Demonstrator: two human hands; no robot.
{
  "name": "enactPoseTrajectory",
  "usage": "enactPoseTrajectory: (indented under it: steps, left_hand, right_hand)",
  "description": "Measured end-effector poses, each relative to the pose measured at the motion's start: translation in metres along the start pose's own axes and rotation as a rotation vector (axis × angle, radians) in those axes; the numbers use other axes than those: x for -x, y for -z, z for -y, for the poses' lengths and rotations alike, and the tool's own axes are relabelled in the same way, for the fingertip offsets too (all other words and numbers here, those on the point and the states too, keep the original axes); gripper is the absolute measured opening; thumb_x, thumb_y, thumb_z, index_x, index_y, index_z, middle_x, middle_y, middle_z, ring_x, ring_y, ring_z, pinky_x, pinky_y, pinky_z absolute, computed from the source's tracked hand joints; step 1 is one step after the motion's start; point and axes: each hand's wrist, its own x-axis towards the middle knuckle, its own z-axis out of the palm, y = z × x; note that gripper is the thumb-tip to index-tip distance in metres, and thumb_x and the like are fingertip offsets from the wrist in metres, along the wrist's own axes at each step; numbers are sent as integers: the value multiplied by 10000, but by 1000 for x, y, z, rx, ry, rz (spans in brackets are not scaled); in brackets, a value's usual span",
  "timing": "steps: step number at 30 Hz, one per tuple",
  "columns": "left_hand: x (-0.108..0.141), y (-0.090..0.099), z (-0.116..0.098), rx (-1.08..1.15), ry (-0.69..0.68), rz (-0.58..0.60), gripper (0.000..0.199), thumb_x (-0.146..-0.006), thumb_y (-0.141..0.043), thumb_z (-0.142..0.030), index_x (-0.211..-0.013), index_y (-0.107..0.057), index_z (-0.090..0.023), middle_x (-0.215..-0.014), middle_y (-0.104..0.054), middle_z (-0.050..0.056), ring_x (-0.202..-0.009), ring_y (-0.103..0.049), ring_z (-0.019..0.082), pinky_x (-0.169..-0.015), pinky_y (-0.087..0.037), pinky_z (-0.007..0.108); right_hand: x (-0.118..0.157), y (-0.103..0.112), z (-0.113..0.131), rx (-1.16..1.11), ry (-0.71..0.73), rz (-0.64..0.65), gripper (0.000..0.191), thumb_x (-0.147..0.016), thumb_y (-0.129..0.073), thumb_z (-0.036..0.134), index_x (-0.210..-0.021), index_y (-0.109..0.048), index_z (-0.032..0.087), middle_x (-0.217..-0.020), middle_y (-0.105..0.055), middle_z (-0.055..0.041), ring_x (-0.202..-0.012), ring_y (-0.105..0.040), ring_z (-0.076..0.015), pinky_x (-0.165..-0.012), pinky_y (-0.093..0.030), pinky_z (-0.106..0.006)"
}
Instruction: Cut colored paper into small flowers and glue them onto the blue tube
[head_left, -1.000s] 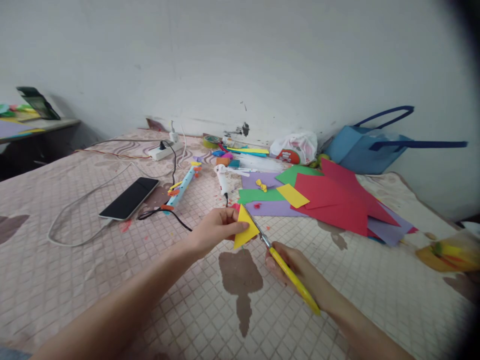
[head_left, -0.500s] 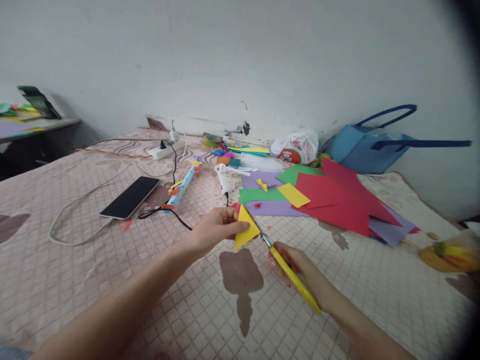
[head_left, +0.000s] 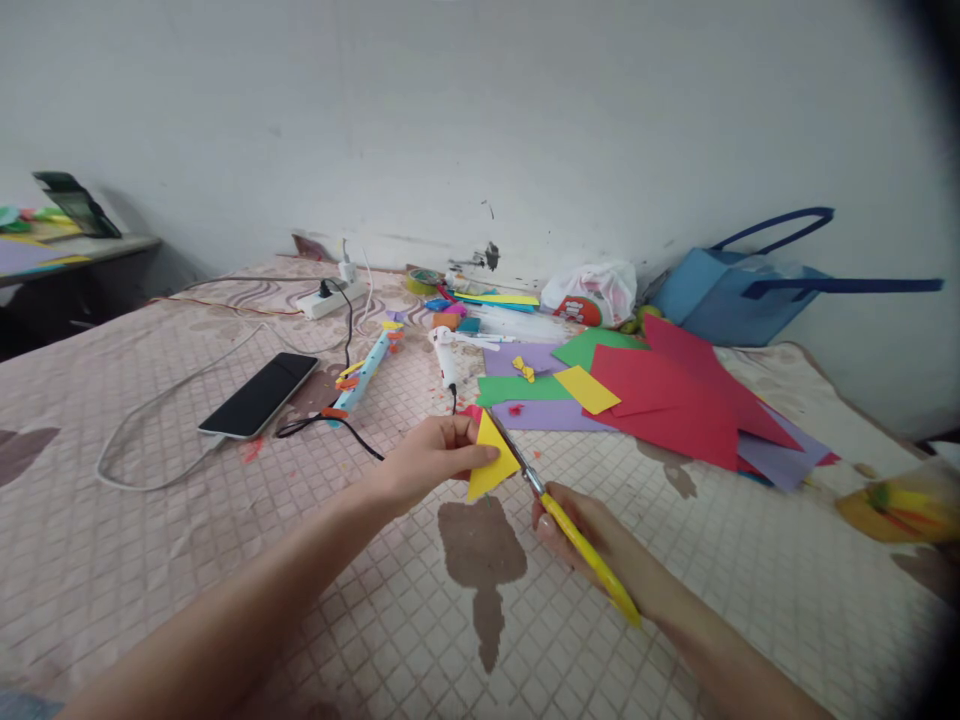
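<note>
Holds left hand (head_left: 435, 462) out ahead near the middle, with thumb (head_left: 471, 458) laid nearly straight on top, fingers (head_left: 454, 428) curled in a pinch, and left forearm (head_left: 247, 600) slanting up bare from the lower left. Brings right hand (head_left: 594, 516) in just beside, slightly lower, closed in a grip, with right forearm (head_left: 712, 630) bare and angled up from the lower right.
</note>
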Motion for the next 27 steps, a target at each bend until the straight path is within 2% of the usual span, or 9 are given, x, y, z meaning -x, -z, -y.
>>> enactPoseTrajectory:
  steps: [6,12,19,27]
  left_hand:
    - [1,-2,-1,5,4,-1,245,-664,-718,-304,-704,-567,-116,-693,-634,20,-586,-546,75,-532,-356,195]
    - [2,-4,-1,38,11,18,263,-647,-734,-309,-715,-572,-113,-735,-648,38,-637,-583,104,-598,-414,226]
    - [2,-4,-1,22,21,12,289,-633,-745,-320,-716,-574,-103,-732,-644,45,-629,-574,100,-578,-398,216]
    - [3,-4,-1,24,13,18,260,-652,-731,-311,-724,-582,-110,-731,-645,38,-621,-568,95,-575,-396,216]
  right_hand:
    - [0,0,5,6,-3,3,279,-827,-488,447,-725,-416,198,-627,-419,30,-542,-355,-99,-479,-311,-216]
    - [-1,-2,2,73,21,-33,322,-812,-540,414,-646,-355,208,-601,-390,39,-540,-338,-99,-487,-300,-220]
    - [-2,-2,0,50,17,-38,285,-797,-578,367,-664,-385,205,-622,-461,34,-544,-400,-104,-501,-332,-221]
    - [-3,0,1,133,16,-60,303,-795,-569,383,-642,-374,208,-607,-457,31,-548,-401,-114,-509,-331,-225]
